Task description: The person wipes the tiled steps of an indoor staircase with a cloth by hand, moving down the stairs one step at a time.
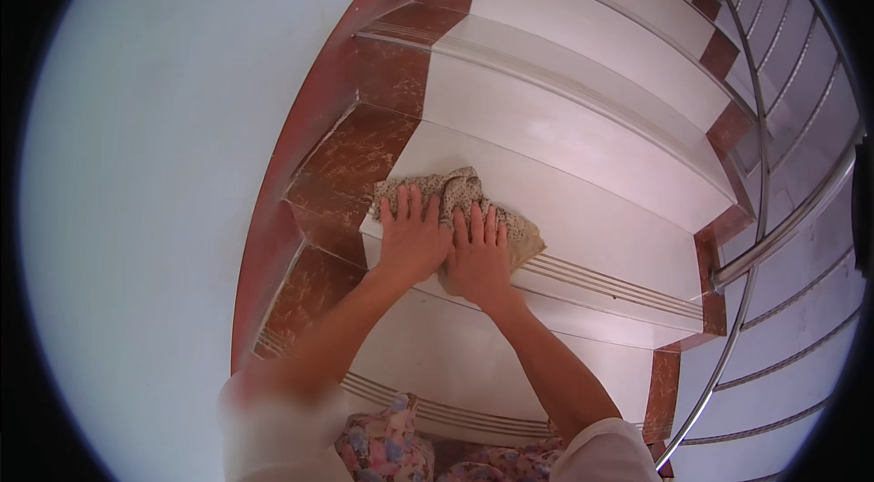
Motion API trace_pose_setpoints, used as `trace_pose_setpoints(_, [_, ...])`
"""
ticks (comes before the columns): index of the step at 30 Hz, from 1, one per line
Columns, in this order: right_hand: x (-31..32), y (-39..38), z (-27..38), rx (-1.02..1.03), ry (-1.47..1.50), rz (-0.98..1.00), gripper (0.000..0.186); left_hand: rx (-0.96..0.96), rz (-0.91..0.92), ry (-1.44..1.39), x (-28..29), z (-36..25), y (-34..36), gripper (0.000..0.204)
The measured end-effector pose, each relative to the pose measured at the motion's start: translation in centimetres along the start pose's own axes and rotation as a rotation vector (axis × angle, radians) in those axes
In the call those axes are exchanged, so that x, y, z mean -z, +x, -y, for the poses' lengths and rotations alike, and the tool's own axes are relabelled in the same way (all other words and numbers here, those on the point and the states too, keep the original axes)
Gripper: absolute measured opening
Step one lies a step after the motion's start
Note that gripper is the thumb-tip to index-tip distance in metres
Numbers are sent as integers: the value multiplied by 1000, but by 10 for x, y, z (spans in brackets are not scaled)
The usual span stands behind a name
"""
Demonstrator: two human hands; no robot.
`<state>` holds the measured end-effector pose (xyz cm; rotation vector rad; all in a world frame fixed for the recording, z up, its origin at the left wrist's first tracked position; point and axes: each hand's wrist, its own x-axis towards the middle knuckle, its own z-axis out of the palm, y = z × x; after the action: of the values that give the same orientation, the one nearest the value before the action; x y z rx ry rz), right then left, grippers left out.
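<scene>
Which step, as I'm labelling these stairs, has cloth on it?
The step beneath the left hand and right hand: only its white tread bears the patterned cloth; other steps show none.

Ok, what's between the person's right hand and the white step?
A spotted cloth lies between the right hand and the white step, in the head view.

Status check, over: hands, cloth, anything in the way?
Left hand and right hand side by side, fingers spread on cloth. Cloth crumpled on white step. Railing off right, apart from both hands.
</scene>
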<state>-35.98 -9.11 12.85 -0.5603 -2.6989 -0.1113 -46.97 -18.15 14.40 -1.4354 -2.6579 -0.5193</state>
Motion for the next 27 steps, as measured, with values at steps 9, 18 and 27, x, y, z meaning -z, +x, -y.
trace_pose_setpoints(9, [-22, 37, 79, 160, 180, -156, 59, 197, -159, 155, 19, 105, -31, 69])
trace_pose_setpoints(18, [-19, 55, 73, 238, 253, 78, 61, 232, -193, 76, 19, 104, -24, 61])
trace_pose_setpoints(27, [-40, 88, 41, 241, 158, -75, 56, 137, -68, 65, 24, 100, 26, 55])
